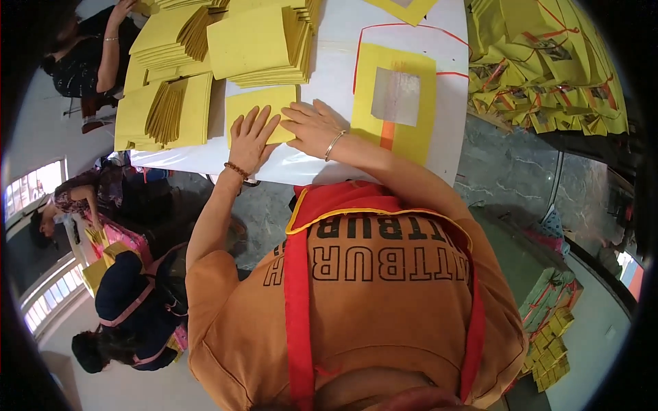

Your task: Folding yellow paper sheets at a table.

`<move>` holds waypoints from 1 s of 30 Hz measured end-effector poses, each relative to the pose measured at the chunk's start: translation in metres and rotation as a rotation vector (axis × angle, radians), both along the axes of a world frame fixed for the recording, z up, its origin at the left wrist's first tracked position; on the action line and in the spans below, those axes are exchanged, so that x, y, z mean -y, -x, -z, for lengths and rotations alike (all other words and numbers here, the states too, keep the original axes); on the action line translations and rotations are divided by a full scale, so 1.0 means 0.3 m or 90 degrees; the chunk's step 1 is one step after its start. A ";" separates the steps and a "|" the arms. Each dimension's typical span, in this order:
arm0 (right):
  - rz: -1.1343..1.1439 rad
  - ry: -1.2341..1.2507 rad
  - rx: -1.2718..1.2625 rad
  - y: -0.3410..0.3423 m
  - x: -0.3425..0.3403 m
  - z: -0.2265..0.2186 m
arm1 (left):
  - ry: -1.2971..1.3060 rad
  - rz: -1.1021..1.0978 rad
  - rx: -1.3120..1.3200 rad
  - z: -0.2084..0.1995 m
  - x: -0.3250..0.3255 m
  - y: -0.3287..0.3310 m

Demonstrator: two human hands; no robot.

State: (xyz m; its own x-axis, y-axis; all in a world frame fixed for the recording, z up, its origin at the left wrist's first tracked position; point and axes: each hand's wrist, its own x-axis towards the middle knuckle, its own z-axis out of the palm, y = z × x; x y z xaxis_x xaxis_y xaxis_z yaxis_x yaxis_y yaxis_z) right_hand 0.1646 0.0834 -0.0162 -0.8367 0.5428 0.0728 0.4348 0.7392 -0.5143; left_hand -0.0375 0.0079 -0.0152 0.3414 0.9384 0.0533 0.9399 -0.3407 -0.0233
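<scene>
A folded yellow paper (257, 101) lies flat near the front edge of the white table (329, 65). My left hand (251, 140) rests on its lower left part, palm down with fingers spread. Across its right edge lies my right hand (314, 130), flat, fingers stretched out toward the left. Right of my hands is a larger yellow sheet (428, 89) with a pale silvery rectangle and an orange strip on it; my right forearm crosses its lower part. Beside the folded paper, on the left, stand stacks of folded yellow papers (194, 106).
Further yellow stacks (250, 41) cover the table's far left. Red string (411, 26) lies around the large sheet. At right, a heap of yellow pieces with red ties (548, 68) stands beyond a floor gap. Other people (130, 301) sit at the left; one person's arm (111, 51) is at the upper left.
</scene>
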 end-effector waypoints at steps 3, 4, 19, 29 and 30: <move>0.001 -0.004 -0.081 -0.120 -0.024 -0.065 | -0.002 0.012 -0.014 0.008 0.004 0.013; 0.028 -0.044 -0.164 -0.186 -0.030 -0.079 | 0.007 0.012 -0.024 0.001 0.004 0.014; 0.278 -0.093 -0.014 -0.720 0.057 0.023 | -0.090 0.067 0.097 -0.108 -0.099 -0.215; 0.311 0.017 -0.133 -0.739 0.038 0.095 | 0.005 0.303 0.312 -0.067 -0.140 -0.511; 0.305 0.079 -0.191 -0.751 0.026 0.105 | 0.009 0.307 0.312 -0.066 -0.147 -0.507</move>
State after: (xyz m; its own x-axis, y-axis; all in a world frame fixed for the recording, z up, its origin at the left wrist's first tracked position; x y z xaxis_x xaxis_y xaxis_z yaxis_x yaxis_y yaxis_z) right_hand 0.3898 0.0757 -0.0478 -0.4479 0.8757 0.1805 0.5286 0.4221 -0.7364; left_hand 0.1147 0.0519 0.0046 0.6608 0.6891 0.2974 0.5837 -0.7209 0.3736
